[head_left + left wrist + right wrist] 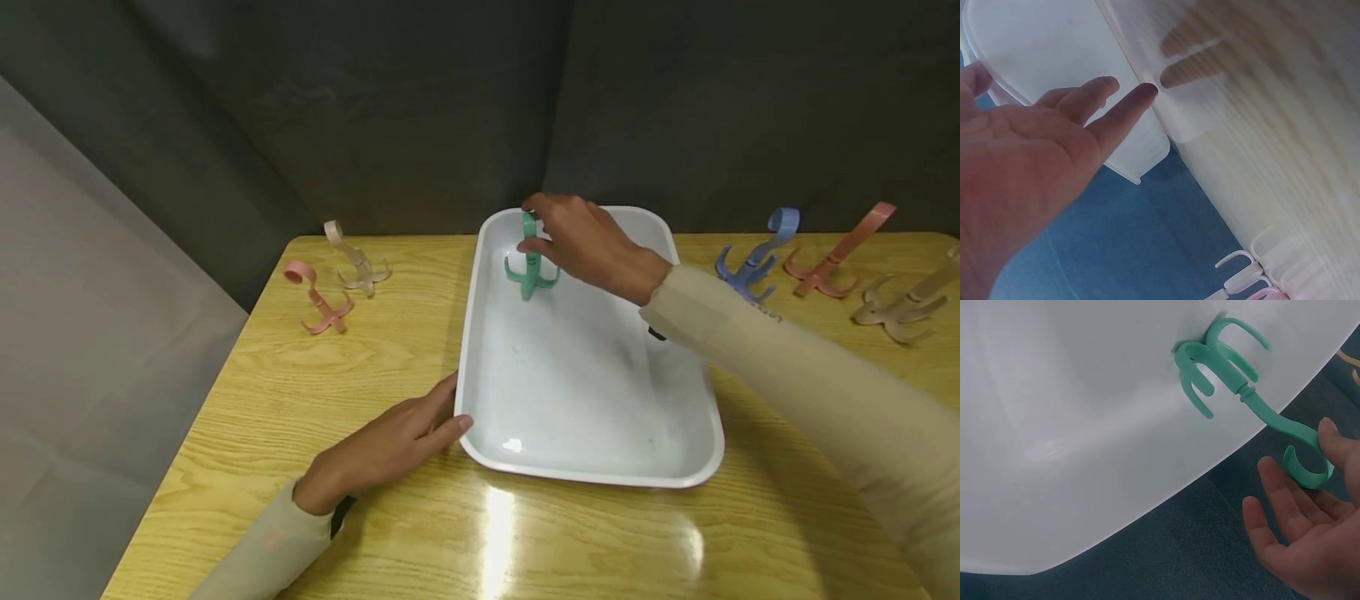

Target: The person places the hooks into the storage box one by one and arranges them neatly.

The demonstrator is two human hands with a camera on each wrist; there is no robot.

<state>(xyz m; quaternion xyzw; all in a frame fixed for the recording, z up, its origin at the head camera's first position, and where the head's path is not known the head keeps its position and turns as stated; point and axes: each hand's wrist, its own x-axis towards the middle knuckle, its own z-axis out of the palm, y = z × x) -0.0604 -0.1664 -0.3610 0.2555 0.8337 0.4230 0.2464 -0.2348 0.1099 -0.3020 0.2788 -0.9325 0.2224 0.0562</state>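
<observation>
The green hook (530, 275) at the fingertips of the right hand (592, 246) looks like smooth plastic with a soft sheen, and the white tray (555, 383) below those fingers is smooth and glossy. The tabletop (360, 383) beside the fingers of the left hand (386, 450) is grained, varnished-looking wood — shiny enough to mirror them — while the dark backdrop (375, 125) beyond the right fingers looks like matt cloth.

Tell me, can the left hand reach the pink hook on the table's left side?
Probably yes: only bare tabletop shows between the left hand and the pink hook.
</observation>
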